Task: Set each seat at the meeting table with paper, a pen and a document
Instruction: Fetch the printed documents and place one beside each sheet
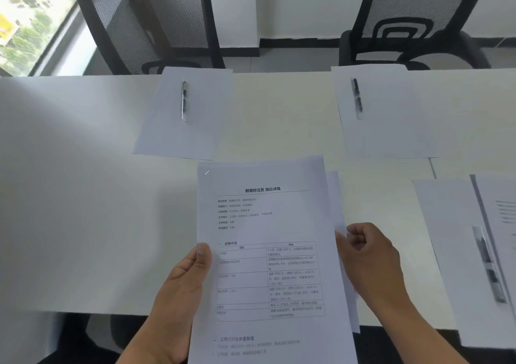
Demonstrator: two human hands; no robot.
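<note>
Here, in the head view, much of the scene runs out of frame. The printed document (268, 254) is cut off at the bottom edge, and a second sheet (339, 218) behind it shows only as a narrow strip along its right side. At the far right a near-side setting is cropped: a blank sheet (446, 252), a blurred pen (490, 266) and a printed page (499, 218) whose text cannot be read.

The left hand (178, 294) grips the document's left edge, thumb on top and fingers hidden beneath. The right hand (368, 254) pinches the right edge of the rear sheet, its fingers curled (which sheet each finger touches is hard to make out). The document's long axis runs away from the person, heading at the far end, above the near edge of the table (69, 196).

Across the table lie two blank sheets, the left paper (201, 129) and the right paper (391, 129), each with its long side running front to back. A left pen (184, 100) and a right pen (357, 98) lie on them, pointing roughly front to back.

The table is white. Behind it stand two black mesh chairs, the left chair (145, 23) and the right chair (413, 17), before a white wall; a window (25, 17) sits at the upper left.
</note>
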